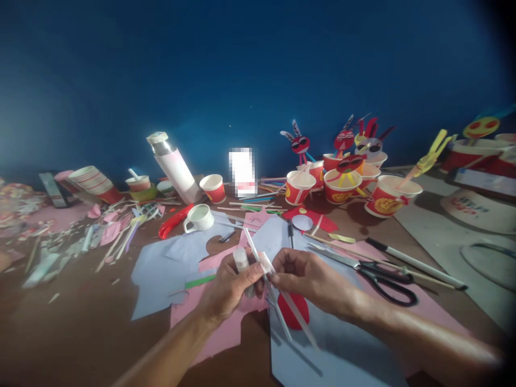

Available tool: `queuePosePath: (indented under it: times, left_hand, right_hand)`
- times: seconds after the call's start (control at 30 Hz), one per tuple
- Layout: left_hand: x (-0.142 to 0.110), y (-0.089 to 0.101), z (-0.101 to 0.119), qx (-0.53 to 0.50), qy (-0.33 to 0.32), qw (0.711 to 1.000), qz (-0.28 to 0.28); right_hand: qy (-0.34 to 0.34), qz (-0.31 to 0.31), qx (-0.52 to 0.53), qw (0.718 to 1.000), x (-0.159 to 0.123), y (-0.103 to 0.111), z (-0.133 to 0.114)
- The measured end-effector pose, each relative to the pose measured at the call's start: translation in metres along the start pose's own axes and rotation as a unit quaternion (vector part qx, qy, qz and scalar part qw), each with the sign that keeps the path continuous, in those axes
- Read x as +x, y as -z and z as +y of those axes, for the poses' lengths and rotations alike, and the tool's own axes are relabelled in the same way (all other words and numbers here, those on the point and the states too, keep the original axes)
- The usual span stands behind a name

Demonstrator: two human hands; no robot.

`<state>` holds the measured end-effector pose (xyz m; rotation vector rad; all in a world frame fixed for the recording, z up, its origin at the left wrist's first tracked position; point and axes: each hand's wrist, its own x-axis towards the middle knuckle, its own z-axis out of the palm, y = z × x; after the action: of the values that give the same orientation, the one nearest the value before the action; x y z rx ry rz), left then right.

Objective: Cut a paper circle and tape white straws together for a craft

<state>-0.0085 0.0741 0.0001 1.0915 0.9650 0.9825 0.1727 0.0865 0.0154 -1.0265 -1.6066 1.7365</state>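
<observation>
In the middle of the head view, my left hand (236,282) is closed around a small translucent bottle (241,259) with a whitish top, perhaps glue. Between its thumb and fingers it also grips a thin white strip (278,312) that slants down to the right. My right hand (298,277) is closed, its fingertips pinching a second whitish strip (300,317) where the two cross. Under the strips, a red paper disc (293,310) lies on a pale blue sheet (338,355). Black-handled scissors (363,266) rest just right of my right hand, blades pointing left.
Red paper cups (299,188) with paper-face figures stand at the back right. A white thermos (175,169), a white mug (199,217) and a red tape dispenser-like object (176,221) are left of centre. Paper scraps (115,228) litter the left; a pen (415,263) lies right.
</observation>
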Motion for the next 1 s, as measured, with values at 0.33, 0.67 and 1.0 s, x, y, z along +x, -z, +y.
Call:
queuePosePath:
  times: [0.33, 0.67, 1.0]
  left_hand:
    - [0.0007, -0.0008, -0.0009, -0.003, 0.007, 1.0, 0.017]
    - [0.0077, -0.0059, -0.0013, -0.049, 0.002, 0.994, 0.1]
    - [0.0023, -0.0099, -0.0034, -0.033, -0.03, 0.993, 0.108]
  right_hand:
    - [0.023, 0.071, -0.027, 0.997, -0.0013, -0.0031, 0.0013]
    - [0.061, 0.103, -0.037, 0.992, 0.0025, -0.0009, 0.0062]
    - [0.086, 0.168, -0.174, 0.967, 0.0022, -0.0053, 0.0026]
